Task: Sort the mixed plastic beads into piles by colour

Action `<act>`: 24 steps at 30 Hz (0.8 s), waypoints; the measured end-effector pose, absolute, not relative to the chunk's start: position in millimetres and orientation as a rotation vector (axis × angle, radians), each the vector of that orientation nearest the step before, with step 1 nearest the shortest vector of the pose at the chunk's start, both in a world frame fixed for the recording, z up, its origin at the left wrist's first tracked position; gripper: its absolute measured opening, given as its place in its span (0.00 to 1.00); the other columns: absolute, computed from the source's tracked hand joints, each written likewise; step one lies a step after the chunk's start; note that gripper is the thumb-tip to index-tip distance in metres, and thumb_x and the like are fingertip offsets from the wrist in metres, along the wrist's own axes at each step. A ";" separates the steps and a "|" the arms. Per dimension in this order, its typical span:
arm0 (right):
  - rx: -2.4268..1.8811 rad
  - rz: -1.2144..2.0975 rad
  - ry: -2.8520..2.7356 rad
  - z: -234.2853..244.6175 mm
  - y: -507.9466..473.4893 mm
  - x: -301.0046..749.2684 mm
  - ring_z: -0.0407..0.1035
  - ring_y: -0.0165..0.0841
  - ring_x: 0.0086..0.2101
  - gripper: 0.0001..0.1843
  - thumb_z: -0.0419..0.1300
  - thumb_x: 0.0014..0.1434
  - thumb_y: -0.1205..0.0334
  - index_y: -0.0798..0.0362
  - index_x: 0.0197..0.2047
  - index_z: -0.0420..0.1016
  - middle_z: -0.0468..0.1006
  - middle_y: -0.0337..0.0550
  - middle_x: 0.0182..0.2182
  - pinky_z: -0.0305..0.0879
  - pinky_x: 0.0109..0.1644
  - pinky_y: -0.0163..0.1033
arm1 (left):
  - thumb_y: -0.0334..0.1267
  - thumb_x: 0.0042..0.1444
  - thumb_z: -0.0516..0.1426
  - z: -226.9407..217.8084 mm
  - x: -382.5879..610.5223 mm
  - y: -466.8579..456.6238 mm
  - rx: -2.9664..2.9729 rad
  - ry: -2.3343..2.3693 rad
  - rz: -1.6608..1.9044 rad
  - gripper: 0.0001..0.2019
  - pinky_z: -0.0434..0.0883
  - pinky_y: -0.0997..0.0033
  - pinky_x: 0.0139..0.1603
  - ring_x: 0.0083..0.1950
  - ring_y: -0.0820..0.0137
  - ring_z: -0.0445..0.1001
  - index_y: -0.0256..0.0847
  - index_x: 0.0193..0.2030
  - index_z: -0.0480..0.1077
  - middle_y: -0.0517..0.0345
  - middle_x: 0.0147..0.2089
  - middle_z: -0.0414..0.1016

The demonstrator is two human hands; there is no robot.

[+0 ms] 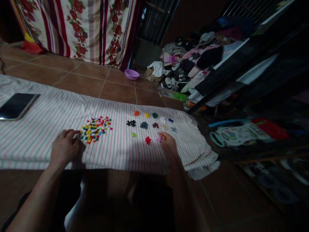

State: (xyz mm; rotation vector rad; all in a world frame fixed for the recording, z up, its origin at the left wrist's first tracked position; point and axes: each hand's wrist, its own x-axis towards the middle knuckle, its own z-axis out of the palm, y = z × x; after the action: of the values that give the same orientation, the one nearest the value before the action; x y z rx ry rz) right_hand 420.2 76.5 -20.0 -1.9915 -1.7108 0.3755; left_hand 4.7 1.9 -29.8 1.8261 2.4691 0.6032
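A mixed heap of tiny coloured plastic pieces (95,130) lies spread on the striped cloth (116,151). At its left edge, my left hand (65,145) rests with fingers stretched toward the pieces, apart from one another. My right hand (169,143) is over the right side, fingers bent and drawn together; whatever they may hold is hidden. Just beside its fingertips sits a small lilac cluster (158,139). Nearby are separate clusters sorted by colour: red (148,140), black (131,123), dark grey (144,125), brown (155,125), orange (136,113) and lime green (134,135).
A phone or tablet (16,106) lies on the cloth at the left. Beyond, a purple basin (132,74) stands on the tiled floor (89,83), near a heap of clothes (190,61). At right is a shelf with a patterned white plastic item (236,133).
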 end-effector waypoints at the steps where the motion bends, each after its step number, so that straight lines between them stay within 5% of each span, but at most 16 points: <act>1: -2.000 0.371 -1.711 -20.4 77.3 420.2 0.74 0.35 0.45 0.22 0.47 0.54 0.70 0.52 0.45 0.79 0.81 0.45 0.42 0.66 0.54 0.40 | 0.39 0.62 0.45 -30.4 4.5 1.9 1.828 2.472 0.618 0.20 0.72 0.52 0.53 0.54 0.55 0.72 0.35 0.49 0.74 0.41 0.53 0.74; 17: -1.973 0.225 -1.610 -13.4 80.5 414.8 0.74 0.39 0.45 0.19 0.49 0.58 0.64 0.54 0.44 0.78 0.81 0.50 0.42 0.67 0.53 0.43 | 0.37 0.61 0.47 -29.6 4.5 2.6 1.776 2.470 0.564 0.20 0.71 0.55 0.55 0.55 0.57 0.72 0.35 0.51 0.74 0.41 0.56 0.72; 24: -1.506 0.069 -1.754 -3.9 87.3 359.5 0.73 0.36 0.38 0.17 0.49 0.62 0.59 0.55 0.44 0.77 0.79 0.52 0.40 0.69 0.46 0.40 | 0.39 0.59 0.47 -40.6 1.6 6.8 1.842 2.459 0.731 0.19 0.72 0.57 0.53 0.52 0.58 0.74 0.37 0.47 0.76 0.42 0.51 0.74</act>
State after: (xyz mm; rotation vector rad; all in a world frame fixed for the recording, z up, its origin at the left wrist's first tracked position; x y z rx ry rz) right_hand 359.5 87.3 -3.9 -1.5064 -1.7537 0.0692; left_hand 1.6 6.8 -40.6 1.8418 2.4585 0.7312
